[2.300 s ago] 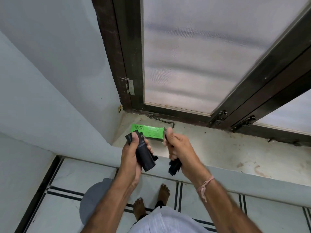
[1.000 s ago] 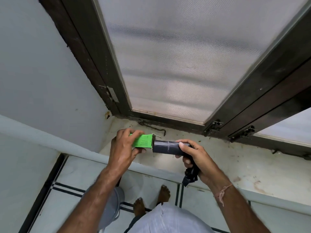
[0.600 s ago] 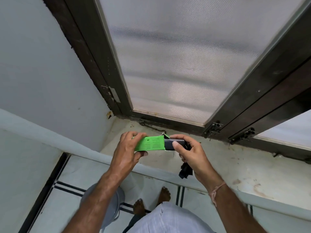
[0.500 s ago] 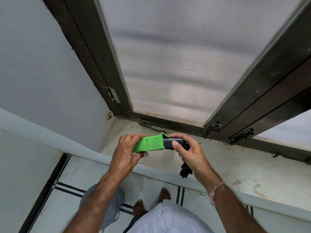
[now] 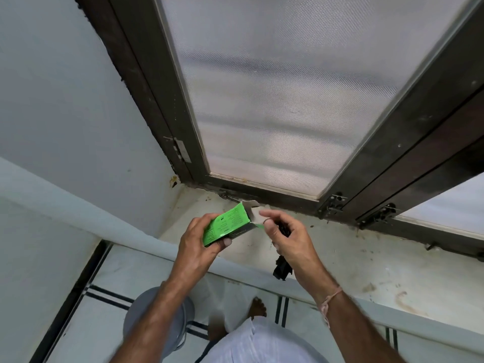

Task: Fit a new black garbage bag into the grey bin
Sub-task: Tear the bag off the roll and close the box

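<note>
My left hand [image 5: 195, 244] grips a green cardboard box [image 5: 228, 226] over the window sill, with its end flap open toward the right. My right hand [image 5: 292, 241] is just right of that flap, thumb and forefinger almost touching it. A folded black garbage bag [image 5: 282, 268] is tucked in the right palm, and its end hangs below the hand. The grey bin [image 5: 136, 319] stands on the tiled floor beneath my left forearm, which hides part of it. The bin's inside cannot be seen.
A stained white sill [image 5: 366, 265] runs under a dark-framed mesh window [image 5: 275, 100]. A white wall [image 5: 65, 113] closes in the left side. My bare foot [image 5: 258, 307] is on the floor right of the bin.
The black roll that my right hand was pushing into the green box is now out of sight inside it. The box has tilted up, and my right fingers have moved to the open flap.
</note>
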Demonstrator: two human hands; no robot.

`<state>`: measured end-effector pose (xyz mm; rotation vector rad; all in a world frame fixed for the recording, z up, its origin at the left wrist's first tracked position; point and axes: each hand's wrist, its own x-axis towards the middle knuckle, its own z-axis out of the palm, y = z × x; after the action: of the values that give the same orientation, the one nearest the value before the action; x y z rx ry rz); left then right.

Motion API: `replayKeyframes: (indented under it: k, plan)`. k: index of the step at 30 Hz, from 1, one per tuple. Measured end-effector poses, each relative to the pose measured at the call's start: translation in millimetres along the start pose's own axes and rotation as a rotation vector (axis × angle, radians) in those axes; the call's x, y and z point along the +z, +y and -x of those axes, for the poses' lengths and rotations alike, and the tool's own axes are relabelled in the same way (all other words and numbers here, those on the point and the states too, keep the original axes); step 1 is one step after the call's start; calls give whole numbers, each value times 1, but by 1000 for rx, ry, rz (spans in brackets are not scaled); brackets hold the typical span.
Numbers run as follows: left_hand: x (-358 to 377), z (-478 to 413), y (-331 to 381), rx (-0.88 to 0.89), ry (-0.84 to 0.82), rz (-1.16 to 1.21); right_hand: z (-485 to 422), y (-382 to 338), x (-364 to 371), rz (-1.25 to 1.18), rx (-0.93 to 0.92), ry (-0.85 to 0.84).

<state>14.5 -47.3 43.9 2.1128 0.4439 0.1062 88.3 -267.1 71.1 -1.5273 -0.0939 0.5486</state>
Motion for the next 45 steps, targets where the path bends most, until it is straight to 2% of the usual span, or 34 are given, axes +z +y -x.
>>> replayKeyframes:
  k: [6,12,15,19,22,25,27,28,31,37,45]
  plan:
    - [-5,5,-8,13,-67,52,-3,4,-2,108,-3,62]
    - [-5,11,-8,47,-144,123,-6,11,10,182,-119,31]
    - [-6,12,-9,47,-133,136,-5,15,16,217,-175,77]
    - [-12,14,-17,27,-118,131,-1,17,19,267,-188,55]
    - [-18,16,-23,19,-99,142,5,14,20,236,-156,152]
    - [-25,19,-27,29,-93,143,6,4,22,109,75,245]
    - [-29,20,-29,50,-106,130,8,-1,23,-9,257,157]
    - [-31,20,-29,62,-113,124,10,-2,23,-48,282,114]
    - [-38,22,-32,76,-116,118,16,-6,27,-70,202,28]
    - [-50,24,-38,82,-130,112,29,-19,31,52,99,-107]
    - [-61,25,-44,73,-111,105,39,-23,34,40,99,-112]
